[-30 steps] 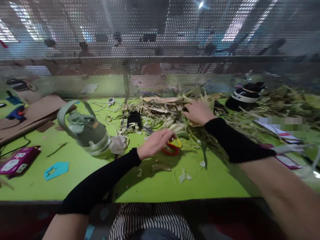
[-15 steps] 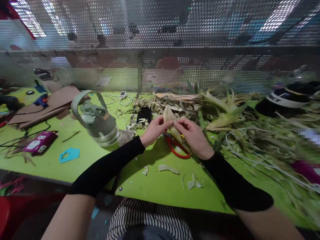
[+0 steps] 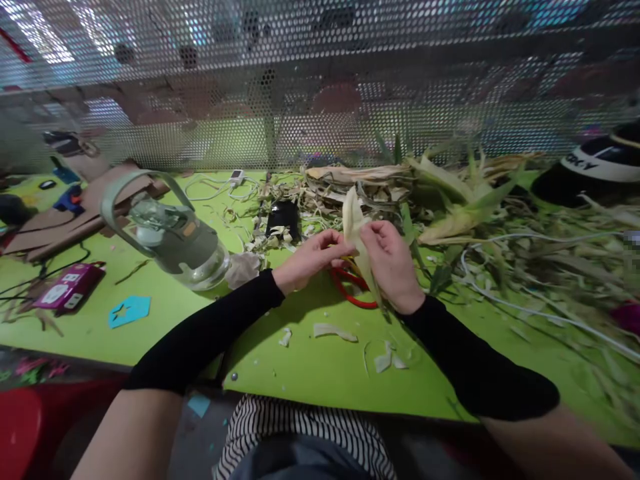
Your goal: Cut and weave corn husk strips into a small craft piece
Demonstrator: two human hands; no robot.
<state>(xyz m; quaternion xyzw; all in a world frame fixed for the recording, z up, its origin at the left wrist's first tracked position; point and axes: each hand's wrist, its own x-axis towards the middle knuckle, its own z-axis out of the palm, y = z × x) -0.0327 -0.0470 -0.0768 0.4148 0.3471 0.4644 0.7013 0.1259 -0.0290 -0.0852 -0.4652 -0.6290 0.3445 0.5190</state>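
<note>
A pale corn husk strip [image 3: 353, 212] stands up between my hands, its lower end trailing down past my right palm. My left hand [image 3: 317, 259] pinches the strip's left edge with thumb and forefinger. On the other side, my right hand [image 3: 393, 265] is closed on the same strip, fingertips near those of my left hand. Red-handled scissors [image 3: 356, 300] lie on the green table [image 3: 310, 380] just below, partly covered by the strip and my hands. Small husk scraps [image 3: 335, 332] rest nearer the table's front edge.
A large bottle [image 3: 177, 240] leans at the left, beside crumpled paper [image 3: 243, 270]. Behind my hands are a black phone [image 3: 283, 219] and a husk pile [image 3: 360, 177]. A white cable [image 3: 530, 309] crosses more husks at right. Perforated metal screen [image 3: 320, 127] behind.
The husk strip has shifted slightly right and more of it shows upright. My right hand has turned and closed further around it. The whole view has shifted a little.
</note>
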